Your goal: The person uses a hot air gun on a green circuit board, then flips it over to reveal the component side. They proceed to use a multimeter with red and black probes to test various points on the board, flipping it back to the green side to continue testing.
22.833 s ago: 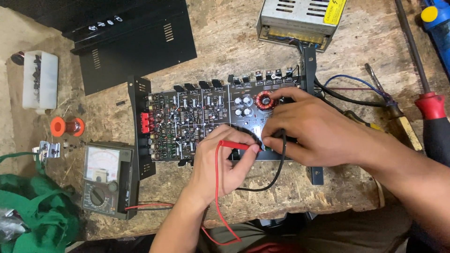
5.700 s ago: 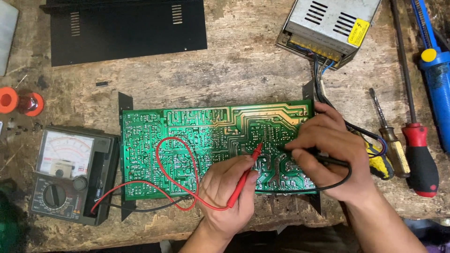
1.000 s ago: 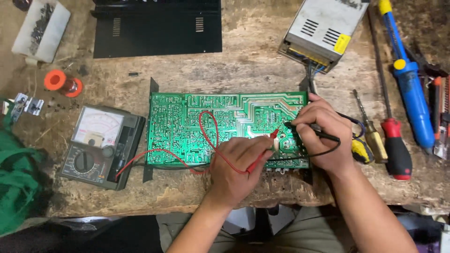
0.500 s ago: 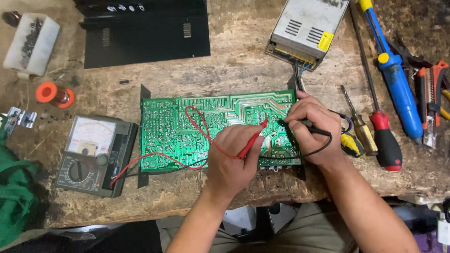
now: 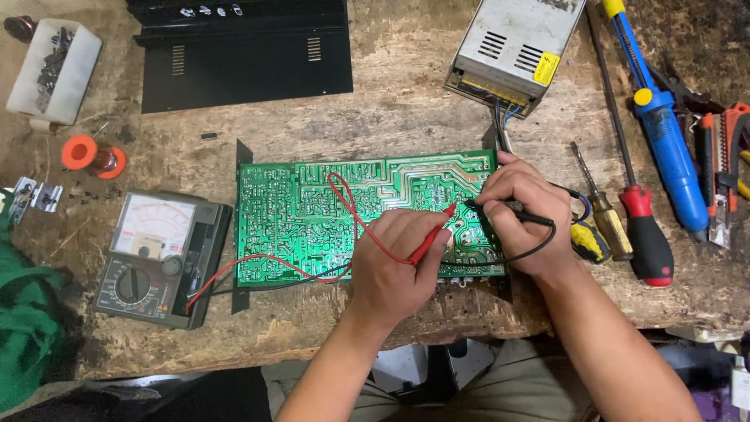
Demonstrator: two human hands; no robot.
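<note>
Both hands' probes stay pressed on the green circuit board [image 5: 312, 211].

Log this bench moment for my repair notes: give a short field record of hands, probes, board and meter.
left hand: holds red probe, tip on the board
right hand: holds black probe, tip on the board
circuit board: green solder side up, on wooden bench
analog multimeter: left of board, red and black leads plugged in
right of board: red-handled screwdriver
</note>
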